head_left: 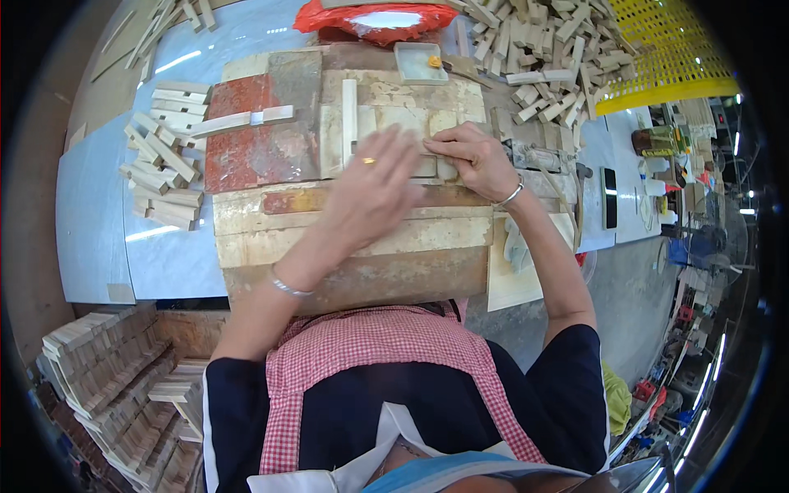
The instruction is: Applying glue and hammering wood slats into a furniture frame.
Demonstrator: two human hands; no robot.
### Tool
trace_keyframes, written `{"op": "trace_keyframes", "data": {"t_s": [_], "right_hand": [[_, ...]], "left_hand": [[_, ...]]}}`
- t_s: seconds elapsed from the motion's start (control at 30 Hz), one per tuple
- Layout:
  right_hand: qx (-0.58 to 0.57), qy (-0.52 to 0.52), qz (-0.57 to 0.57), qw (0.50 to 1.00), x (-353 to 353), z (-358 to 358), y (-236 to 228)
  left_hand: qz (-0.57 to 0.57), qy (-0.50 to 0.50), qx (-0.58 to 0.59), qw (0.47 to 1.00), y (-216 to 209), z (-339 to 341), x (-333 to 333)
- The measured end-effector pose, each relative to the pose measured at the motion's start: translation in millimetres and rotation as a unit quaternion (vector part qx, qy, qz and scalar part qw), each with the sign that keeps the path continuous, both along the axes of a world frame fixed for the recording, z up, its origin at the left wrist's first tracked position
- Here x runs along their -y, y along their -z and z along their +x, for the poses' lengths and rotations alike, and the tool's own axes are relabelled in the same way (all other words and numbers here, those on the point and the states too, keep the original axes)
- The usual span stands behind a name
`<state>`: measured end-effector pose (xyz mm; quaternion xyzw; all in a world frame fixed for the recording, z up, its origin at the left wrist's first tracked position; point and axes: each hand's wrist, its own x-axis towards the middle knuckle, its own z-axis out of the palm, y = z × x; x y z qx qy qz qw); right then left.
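Note:
My left hand (380, 185), a ring on one finger, is over the worn work board (353, 234), fingers stretched out and blurred by motion. Just right of it, my right hand (478, 164) has thumb and fingers pinched together low over the board; whatever is between them is too small to make out. A pale wooden strip (349, 119) lies lengthwise beside my left fingertips. Farther left, another notched wooden strip (243, 121) rests across a red and grey plate (246, 160).
A shallow square tray (421, 76) with a yellow-orange lump lies beyond my hands. Loose wooden pieces heap at the left (164, 168) and far right (546, 49), beside a yellow perforated basket (670, 49). A red plastic-wrapped container (374, 23) stands at the back. Stacked wooden pieces (107, 361) are lower left.

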<state>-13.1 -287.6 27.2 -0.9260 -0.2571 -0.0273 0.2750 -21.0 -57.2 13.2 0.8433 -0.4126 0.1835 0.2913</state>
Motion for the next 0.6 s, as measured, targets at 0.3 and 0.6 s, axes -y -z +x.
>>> {"op": "trace_keyframes", "data": {"t_s": [0.3, 0.6], "right_hand": [[-0.025, 0.003, -0.018, 1.0, -9, 19, -14], [0.139, -0.117, -0.033, 0.983, -191, 124, -19]], "left_hand": [[0.112, 0.008, -0.022, 0.993, 19, -7, 10], [0.131, 0.031, -0.036, 0.99, 22, -7, 7]]}}
